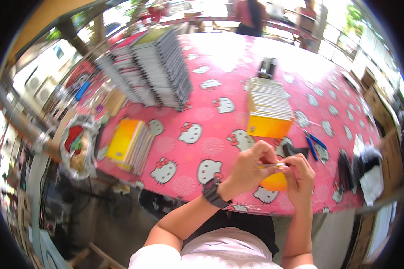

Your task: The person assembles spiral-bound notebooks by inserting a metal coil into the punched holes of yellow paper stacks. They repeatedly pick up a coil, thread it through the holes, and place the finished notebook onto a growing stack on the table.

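Near the table's front edge, both my hands pinch a small yellow-orange notebook [274,183] along its top edge, where a pale strip shows between the fingertips. My left hand [254,163], below a black wristwatch, is closed on the left end of that edge. Closed on the other end is my right hand [300,174]. The fingers partly hide the notebook, and I cannot make out its binding. Just beyond them stands a row of yellow notebooks [270,127] with their pale page edges upward. Blue-handled pliers [315,145] lie to the right, beside a dark flat piece [296,151].
A pink patterned cloth covers the table [213,145]. Tall stacks of spiral notebooks [159,67] stand at the back left, with a smaller pile of yellow spiral notebooks [129,143] nearer. A lined bin [78,145] is at the left edge. Black bundles [345,172] lie right.
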